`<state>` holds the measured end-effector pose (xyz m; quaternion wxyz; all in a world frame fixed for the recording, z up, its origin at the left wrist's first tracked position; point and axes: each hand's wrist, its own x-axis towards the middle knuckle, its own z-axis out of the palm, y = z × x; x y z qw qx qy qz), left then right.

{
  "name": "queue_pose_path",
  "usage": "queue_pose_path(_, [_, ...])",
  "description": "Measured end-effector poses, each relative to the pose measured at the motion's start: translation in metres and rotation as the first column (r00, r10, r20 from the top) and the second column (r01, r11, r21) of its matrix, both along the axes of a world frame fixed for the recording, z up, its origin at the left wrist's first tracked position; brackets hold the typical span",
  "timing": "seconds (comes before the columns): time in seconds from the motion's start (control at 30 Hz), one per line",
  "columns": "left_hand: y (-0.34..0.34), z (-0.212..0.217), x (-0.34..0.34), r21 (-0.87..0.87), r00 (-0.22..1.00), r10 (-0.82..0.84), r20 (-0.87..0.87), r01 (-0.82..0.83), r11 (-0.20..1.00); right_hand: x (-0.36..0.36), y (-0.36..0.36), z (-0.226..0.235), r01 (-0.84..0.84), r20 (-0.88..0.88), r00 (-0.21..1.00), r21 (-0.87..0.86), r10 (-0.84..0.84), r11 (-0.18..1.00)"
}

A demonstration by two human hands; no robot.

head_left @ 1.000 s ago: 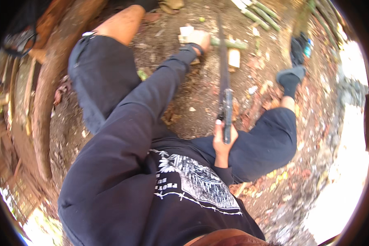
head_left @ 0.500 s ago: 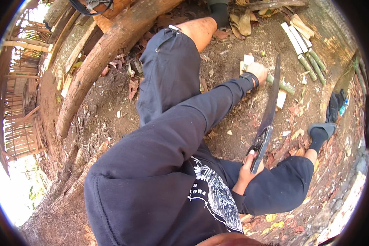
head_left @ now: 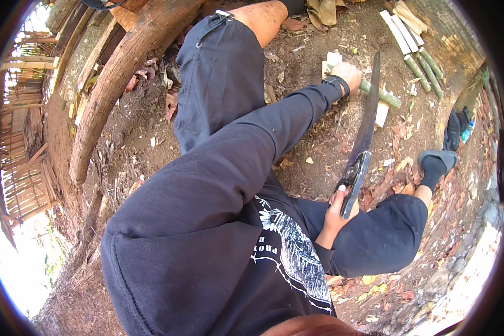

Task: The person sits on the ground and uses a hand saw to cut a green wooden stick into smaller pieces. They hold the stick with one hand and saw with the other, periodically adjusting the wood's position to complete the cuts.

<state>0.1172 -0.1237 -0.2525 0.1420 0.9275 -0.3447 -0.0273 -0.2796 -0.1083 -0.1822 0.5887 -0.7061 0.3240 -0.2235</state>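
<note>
Black sleeve cloth fills the near part of the view, and from it the right hand (head_left: 335,210) is seen wrapped tight round the dark handle of a long machete (head_left: 364,137), whose curved blade is raised and points away toward the work. Beyond it, the left hand (head_left: 348,74) is stretched out at the end of a long sleeve, with a dark band at the wrist, and is pressed down over a green bamboo stick (head_left: 382,96) that lies on the bare earth beside a pale wood block (head_left: 331,60); whether the fingers are closed fully round the stick cannot be told, as only the back of the hand is shown. Pale chips are scattered on the ground around it. The step in hand is judged to be chopping or trimming of the stick, with the blade lifted between strokes. A well-aimed downstroke is called for, kept well apart from the steadying hand. Farther off, more cut bamboo pieces (head_left: 417,53) are laid side by side, and a thick log (head_left: 123,78) runs along the left.
</note>
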Motion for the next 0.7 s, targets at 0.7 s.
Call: queue_pose_path(0.7, [-0.002,0.001,0.0,0.02,0.999,-0.04,-0.026,0.04,0.999,-0.007,0.002,-0.008,0.012,0.011,1.0,0.046,-0.013,0.999])
